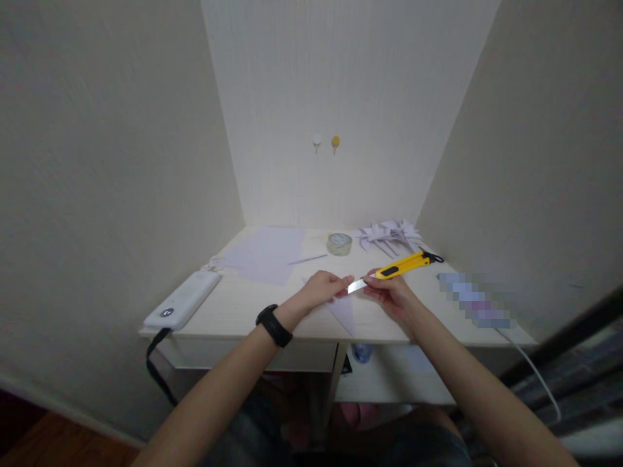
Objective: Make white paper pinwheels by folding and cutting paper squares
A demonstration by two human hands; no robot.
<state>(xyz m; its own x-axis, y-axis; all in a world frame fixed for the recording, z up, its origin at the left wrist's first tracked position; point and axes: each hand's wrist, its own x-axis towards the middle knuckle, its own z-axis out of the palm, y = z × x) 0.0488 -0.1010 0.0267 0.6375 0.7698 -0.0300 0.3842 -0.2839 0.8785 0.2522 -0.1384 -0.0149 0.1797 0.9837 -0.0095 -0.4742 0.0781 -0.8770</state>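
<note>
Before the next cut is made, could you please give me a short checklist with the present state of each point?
1. Blade out of the yellow utility knife: ok, extended.
2. Right hand grips the knife: ok.
3. Left hand clear of the blade: not ok, fingertips sit at its tip.
4. Paper piece lies flat on the table: ok.
5. Tape roll out of the way: ok.
6. Blade locked: cannot tell.

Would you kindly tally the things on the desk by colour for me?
Yellow: 1, the utility knife in the right hand
White: 1, the power bank
Lilac: 3, the paper sheets, the folded paper pile, the piece by the left hand
Clear: 1, the tape roll
Total: 6
</note>
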